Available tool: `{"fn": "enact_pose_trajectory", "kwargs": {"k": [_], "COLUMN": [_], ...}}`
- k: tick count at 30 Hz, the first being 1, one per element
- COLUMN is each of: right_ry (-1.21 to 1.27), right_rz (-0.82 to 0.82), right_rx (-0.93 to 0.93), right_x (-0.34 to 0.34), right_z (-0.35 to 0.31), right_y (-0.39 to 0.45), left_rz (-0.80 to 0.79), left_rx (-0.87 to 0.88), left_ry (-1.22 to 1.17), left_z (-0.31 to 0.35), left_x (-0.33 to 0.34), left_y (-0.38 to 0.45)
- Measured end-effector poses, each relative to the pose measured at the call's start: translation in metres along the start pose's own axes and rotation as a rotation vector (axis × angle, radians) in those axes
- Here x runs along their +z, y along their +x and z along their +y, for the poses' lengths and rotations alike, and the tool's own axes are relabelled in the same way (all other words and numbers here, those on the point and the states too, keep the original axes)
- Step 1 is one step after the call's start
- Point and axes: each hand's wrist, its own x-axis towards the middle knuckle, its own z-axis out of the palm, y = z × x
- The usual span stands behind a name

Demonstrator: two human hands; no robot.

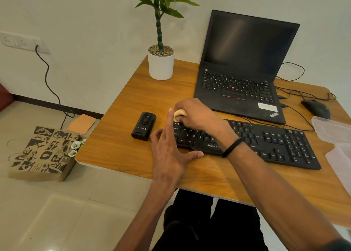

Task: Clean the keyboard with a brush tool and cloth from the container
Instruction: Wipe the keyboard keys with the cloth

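A black keyboard lies across the wooden desk in front of a laptop. My right hand is curled round a pale yellow cloth and presses it onto the keyboard's top left keys. My left hand lies with straight, spread fingers against the keyboard's left end, its thumb along the front edge. A small black brush tool lies on the desk to the left of the keyboard. A clear plastic container sits at the right edge, partly out of frame.
An open black laptop stands behind the keyboard. A white potted plant is at the back left corner, a black mouse with cables at the right. A printed paper bag stands on the floor at the left.
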Motion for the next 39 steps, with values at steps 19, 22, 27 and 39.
{"fn": "enact_pose_trajectory", "kwargs": {"k": [19,22,27,39], "right_ry": [-0.054,-0.088,-0.173,-0.038], "right_rz": [0.070,0.078,0.057,0.102], "right_rx": [0.027,0.078,0.249,0.147], "right_x": [0.004,-0.001,-0.018,-0.008], "right_z": [0.003,0.018,0.062,0.034], "right_y": [-0.012,-0.024,-0.053,-0.024], "left_rz": [-0.003,0.005,0.006,-0.008], "left_rx": [-0.039,-0.044,-0.053,-0.071], "left_ry": [-0.031,-0.040,-0.045,0.022], "left_z": [0.000,0.000,0.001,-0.005], "left_x": [0.001,0.001,0.002,0.005], "left_y": [0.001,0.001,0.001,0.002]}}
